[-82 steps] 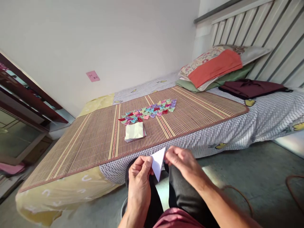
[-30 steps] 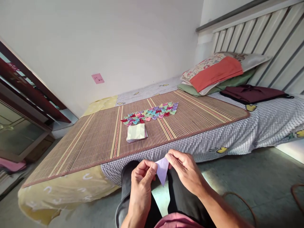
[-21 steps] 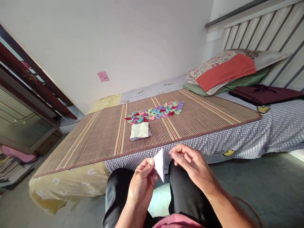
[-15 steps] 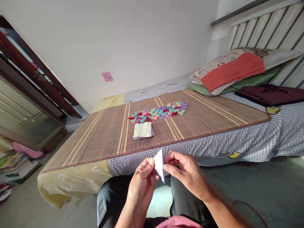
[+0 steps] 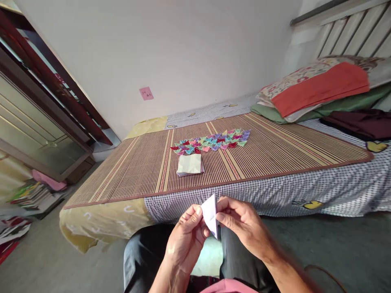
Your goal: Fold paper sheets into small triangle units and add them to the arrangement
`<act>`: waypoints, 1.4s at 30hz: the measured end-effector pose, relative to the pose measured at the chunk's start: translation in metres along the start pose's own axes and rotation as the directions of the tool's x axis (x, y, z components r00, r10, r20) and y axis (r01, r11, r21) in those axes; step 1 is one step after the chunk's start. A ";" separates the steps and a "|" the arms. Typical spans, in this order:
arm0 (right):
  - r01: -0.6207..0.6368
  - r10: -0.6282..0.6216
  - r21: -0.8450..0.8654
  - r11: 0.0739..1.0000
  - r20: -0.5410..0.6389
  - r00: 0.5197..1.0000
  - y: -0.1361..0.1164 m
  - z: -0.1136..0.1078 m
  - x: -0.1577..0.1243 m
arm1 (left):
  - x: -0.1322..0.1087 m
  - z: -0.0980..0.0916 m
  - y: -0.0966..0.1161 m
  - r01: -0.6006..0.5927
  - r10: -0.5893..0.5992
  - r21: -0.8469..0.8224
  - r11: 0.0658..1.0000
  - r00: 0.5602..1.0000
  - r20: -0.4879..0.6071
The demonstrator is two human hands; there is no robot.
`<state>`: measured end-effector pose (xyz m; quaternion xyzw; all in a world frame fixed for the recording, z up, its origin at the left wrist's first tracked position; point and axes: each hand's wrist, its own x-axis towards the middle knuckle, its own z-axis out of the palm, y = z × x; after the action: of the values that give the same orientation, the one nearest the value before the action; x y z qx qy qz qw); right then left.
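Observation:
Over my lap, a small piece of folded paper [image 5: 209, 215], pale lavender-white and roughly triangular, stands upright between my hands. My left hand [image 5: 188, 232] pinches its left side between thumb and fingers. At the paper's straight right edge, my right hand [image 5: 241, 221] closes with thumb and curled forefinger; its other fingers are partly hidden. Beyond my hands, a stack of square paper sheets [image 5: 189, 164], cream on top with crease marks, lies on a striped mat [image 5: 137, 175]. Just behind that stack are rows of colourful folded paper pieces [image 5: 214, 141].
The mat covers a bed with a checked sheet [image 5: 244, 203]. Pillows [image 5: 320, 87] and a dark maroon folded cloth [image 5: 360, 123] lie at the right end. A pink note [image 5: 146, 93] is on the wall. Piled books or papers [image 5: 32, 195] stand at far left.
The view has turned slightly left, so the bed and its things appear farther right. Both hands keep their hold on the folded paper, whose pale face shows a little wider.

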<state>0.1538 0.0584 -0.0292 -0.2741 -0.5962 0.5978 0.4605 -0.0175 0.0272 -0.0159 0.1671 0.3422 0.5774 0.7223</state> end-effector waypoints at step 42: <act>0.456 -0.541 -0.584 0.672 0.034 0.840 -0.004 0.013 -0.005 | -0.019 0.009 -0.009 0.000 -0.011 0.338 0.941 0.999 0.033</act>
<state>0.1457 0.0478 -0.0249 -0.2670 -0.7644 0.2212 0.5436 -0.0066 0.0086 -0.0095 0.2975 0.4242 0.5051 0.6902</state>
